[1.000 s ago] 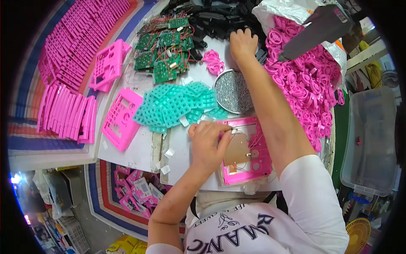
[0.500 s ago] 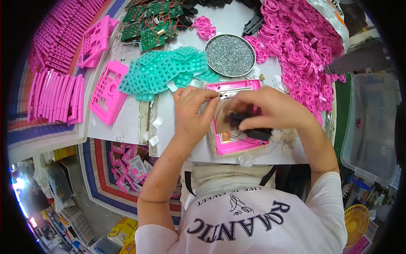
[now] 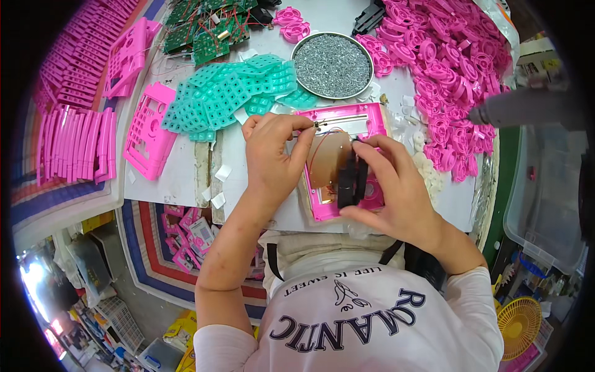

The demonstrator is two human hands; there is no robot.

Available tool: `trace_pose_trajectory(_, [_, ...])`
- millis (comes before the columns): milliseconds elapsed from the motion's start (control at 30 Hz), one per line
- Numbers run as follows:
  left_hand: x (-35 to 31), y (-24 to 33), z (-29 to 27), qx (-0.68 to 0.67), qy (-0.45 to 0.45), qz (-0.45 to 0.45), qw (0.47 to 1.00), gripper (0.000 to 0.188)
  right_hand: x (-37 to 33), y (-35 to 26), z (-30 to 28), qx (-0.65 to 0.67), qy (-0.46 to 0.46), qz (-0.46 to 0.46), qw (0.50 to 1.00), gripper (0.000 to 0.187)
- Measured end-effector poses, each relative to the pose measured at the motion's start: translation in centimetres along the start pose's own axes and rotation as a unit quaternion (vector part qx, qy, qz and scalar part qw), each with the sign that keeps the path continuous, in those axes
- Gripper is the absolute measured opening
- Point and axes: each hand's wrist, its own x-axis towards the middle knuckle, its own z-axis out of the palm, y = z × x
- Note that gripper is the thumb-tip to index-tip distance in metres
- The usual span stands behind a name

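Note:
A pink plastic casing (image 3: 372, 113) lies open in front of me, with a silvery strip along its far end. My left hand (image 3: 273, 149) is at its far left corner, thumb and forefinger pinched on a small dark wired part (image 3: 318, 126). My right hand (image 3: 400, 189) grips a black plastic part (image 3: 351, 183), tilted on edge above the casing's right half. A brown circuit board (image 3: 327, 158) shows between the hands, with thin red and dark wires near its far edge. The black part hides some of the casing's inside.
Beyond the casing stand a round tin of screws (image 3: 331, 65) and a heap of teal rubber keypads (image 3: 232, 93). Green circuit boards (image 3: 201, 31) lie far left, pink shells (image 3: 149, 133) at left. Pink ring parts (image 3: 440, 80) pile up right, beside a grey cylindrical tool (image 3: 514, 108).
My right hand has turned the black part from lying low to standing on edge and brought it left. More of the brown board shows. My left hand keeps its pinch, and the whole view has shifted slightly.

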Motion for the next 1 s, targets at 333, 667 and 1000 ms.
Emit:
trace_pose_trajectory(333, [-0.4, -0.5, 0.2, -0.044, 0.014, -0.045, 0.998, 0.007, -0.2, 0.6, 2.0, -0.048, 0.005, -0.105, 0.993, 0.063])
trace_pose_trajectory(667, [-0.8, -1.1, -0.1, -0.133, -0.035, -0.109, 0.985, 0.009, 4.4, 1.6, -3.5, 0.111, -0.117, 0.148, 0.976, 0.036])
trace_pose_trajectory(1000, [-0.1, -0.3, -0.5, -0.133, -0.073, -0.087, 0.985, 0.008, 4.1, 5.1, -2.8, -0.085, -0.063, -0.152, 0.983, 0.064])
